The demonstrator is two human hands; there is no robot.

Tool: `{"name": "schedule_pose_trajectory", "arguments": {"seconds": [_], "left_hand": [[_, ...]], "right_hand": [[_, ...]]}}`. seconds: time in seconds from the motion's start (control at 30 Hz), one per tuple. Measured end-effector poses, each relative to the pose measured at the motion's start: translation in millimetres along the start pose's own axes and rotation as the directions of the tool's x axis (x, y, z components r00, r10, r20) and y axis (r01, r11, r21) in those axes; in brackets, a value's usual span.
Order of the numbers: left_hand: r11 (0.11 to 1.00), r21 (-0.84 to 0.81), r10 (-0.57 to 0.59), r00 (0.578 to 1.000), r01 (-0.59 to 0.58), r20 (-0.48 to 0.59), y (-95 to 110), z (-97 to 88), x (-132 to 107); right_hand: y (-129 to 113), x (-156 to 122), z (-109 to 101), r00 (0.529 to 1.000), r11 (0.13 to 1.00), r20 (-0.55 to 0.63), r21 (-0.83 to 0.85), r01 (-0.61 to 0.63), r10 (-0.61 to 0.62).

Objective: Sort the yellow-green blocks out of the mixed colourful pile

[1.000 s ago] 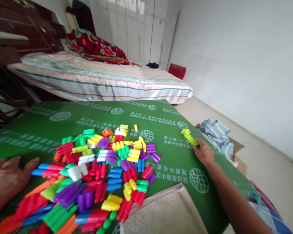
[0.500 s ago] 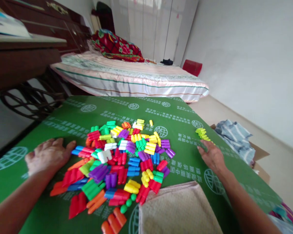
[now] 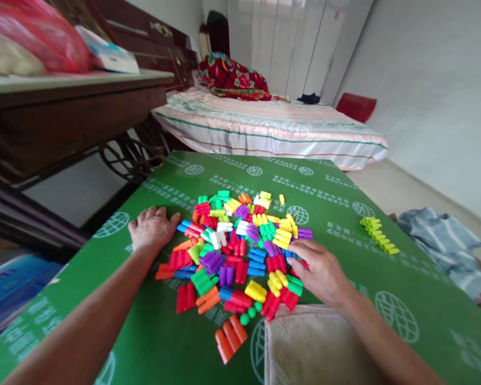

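Note:
My left hand (image 3: 153, 229) lies flat on the green table at the left side of a pile of plastic building pieces, fingers stretched out, holding nothing. At the pile's right edge is my right hand (image 3: 318, 267), its thumb and fingers apart over blue and red pieces; I see nothing held. Partly covered by its fingertips is a blue piece (image 3: 288, 253). Near it lie a yellow piece (image 3: 281, 239), a red piece (image 3: 276, 263) and a green piece (image 3: 294, 283). Away to the right sits a row of joined yellow-green pieces (image 3: 379, 235).
The green printed table (image 3: 152, 331) carries a folded beige cloth (image 3: 316, 347) at its near edge. A bed (image 3: 272, 125) stands beyond it. At left is a dark wooden desk (image 3: 72, 107); at right, a striped blue cloth (image 3: 441, 243) lies over a box.
My right hand has moved left from the yellow-green row to the pile's right edge. My left hand stays flat on the table. The view has turned left.

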State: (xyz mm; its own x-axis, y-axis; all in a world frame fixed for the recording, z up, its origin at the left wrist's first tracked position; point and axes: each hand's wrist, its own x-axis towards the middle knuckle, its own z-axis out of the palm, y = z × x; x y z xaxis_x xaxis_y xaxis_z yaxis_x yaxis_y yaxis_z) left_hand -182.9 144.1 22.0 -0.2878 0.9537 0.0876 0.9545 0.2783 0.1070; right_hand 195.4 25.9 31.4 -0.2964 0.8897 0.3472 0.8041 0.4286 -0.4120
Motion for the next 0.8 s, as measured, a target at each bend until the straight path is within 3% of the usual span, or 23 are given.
{"name": "schedule_pose_trajectory", "arguments": {"seconds": [0.17, 0.3, 0.47, 0.63, 0.7, 0.8], "left_hand": [[1.000, -0.010, 0.002, 1.000, -0.002, -0.014, -2, 2.4, -1], [1.000, 0.000, -0.015, 0.999, 0.015, -0.045, -4, 7.1, 0], [1.000, -0.003, -0.010, 0.998, 0.010, -0.060, -6, 8.9, 0], [1.000, 0.000, -0.006, 0.999, 0.006, -0.054, -8, 11.4, 2], [1.000, 0.008, -0.009, 0.999, 0.010, -0.053, -9, 12.3, 2], [1.000, 0.023, -0.016, 0.998, 0.017, -0.053, -9, 12.0, 1]], "right_hand": [[-16, 24, 7, 0.998, 0.999, 0.058, -0.014, 0.040, -0.039], [-14, 45, 12, 0.995, 0.999, 0.093, -0.041, 0.021, -0.017], [14, 83, 19, 0.985, 0.980, 0.077, -0.144, -0.140, 0.152], [47, 128, 24, 0.915, 0.884, 0.044, -0.279, -0.374, 0.401], [54, 142, 28, 0.893, 0.858, 0.052, -0.309, -0.411, 0.446], [56, 158, 36, 0.906, 0.868, 0.073, -0.328, -0.373, 0.417]]}}
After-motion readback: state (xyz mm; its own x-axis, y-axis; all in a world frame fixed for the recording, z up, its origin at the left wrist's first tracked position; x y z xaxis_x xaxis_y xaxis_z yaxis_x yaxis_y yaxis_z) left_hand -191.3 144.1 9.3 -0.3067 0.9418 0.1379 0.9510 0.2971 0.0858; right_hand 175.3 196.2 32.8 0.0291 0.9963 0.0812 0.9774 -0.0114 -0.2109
